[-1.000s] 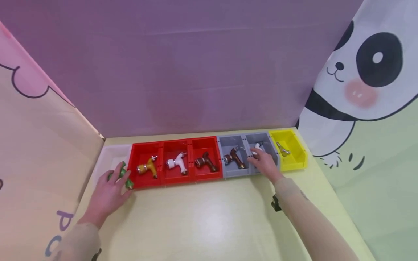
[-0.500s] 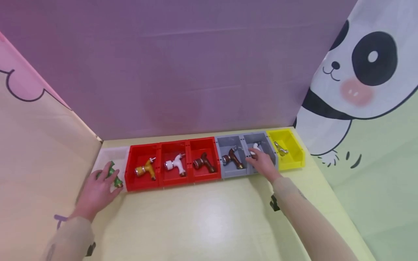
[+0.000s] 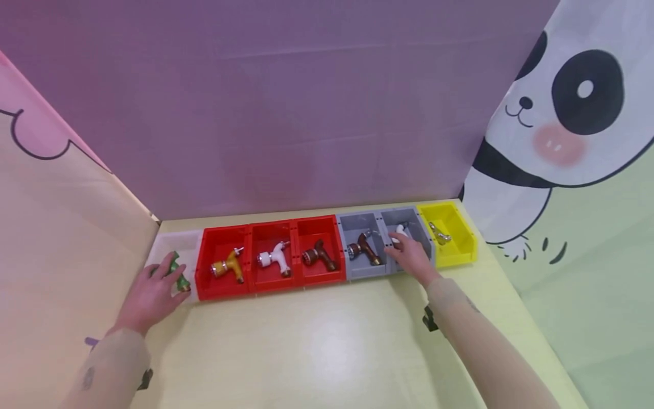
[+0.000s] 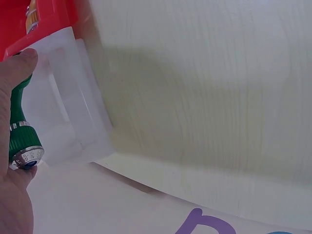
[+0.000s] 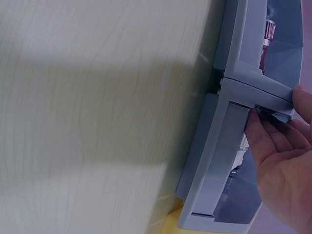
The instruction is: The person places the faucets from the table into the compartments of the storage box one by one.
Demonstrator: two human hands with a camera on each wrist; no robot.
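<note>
My left hand holds a green faucet at the white bin, the leftmost in the row. In the left wrist view, the faucet's ribbed green knob and chrome end show beside the palm, with the thumb across its other end. My right hand reaches into the right grey bin, thumb and index finger around a white faucet. In the right wrist view, part of that white faucet shows past the fingers, by the bin's dividing wall; the rest is hidden.
Three red bins hold a yellow faucet, a white one and a brown one. Another brown faucet lies in the left grey bin. The yellow bin holds a small chrome piece. Walls stand on three sides.
My left hand has moved slightly left with the green faucet, from beside the red bin's edge to the white bin. The right hand stays in the grey bin. The view has shifted slightly.
</note>
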